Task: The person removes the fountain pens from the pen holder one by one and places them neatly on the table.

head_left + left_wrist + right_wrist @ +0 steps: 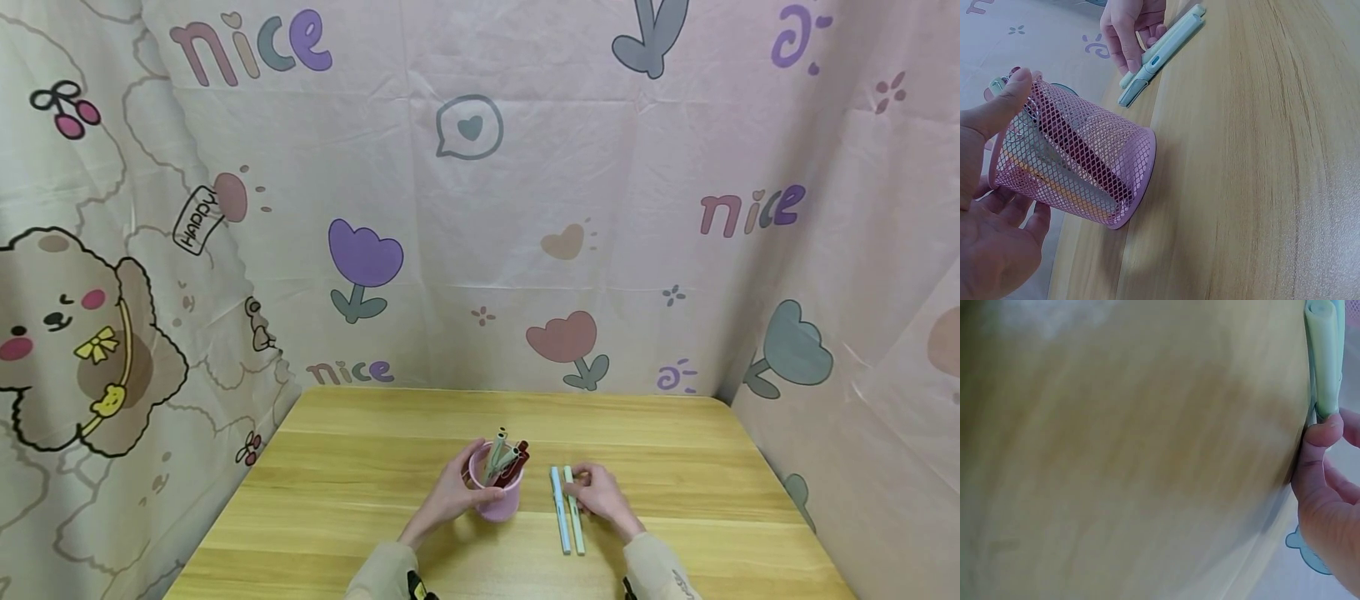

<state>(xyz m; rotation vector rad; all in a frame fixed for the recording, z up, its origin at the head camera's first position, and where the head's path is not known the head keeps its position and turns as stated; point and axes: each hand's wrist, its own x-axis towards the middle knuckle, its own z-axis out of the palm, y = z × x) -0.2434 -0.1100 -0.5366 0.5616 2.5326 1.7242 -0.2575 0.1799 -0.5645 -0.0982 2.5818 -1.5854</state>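
The left hand [448, 498] grips the pink mesh cup [497, 492] of pens on the counter [675, 442]; the right hand [600, 496] pinches the green pen [574, 510] beside the blue pen [558, 517], which could roll if nudged

I see a wooden table [360, 467] carrying a pink mesh cup [501, 500] and two pale pens [567, 510] side by side.

wooden table [675, 467]; pink cartoon-print cloth backdrop [600, 167] on three sides.
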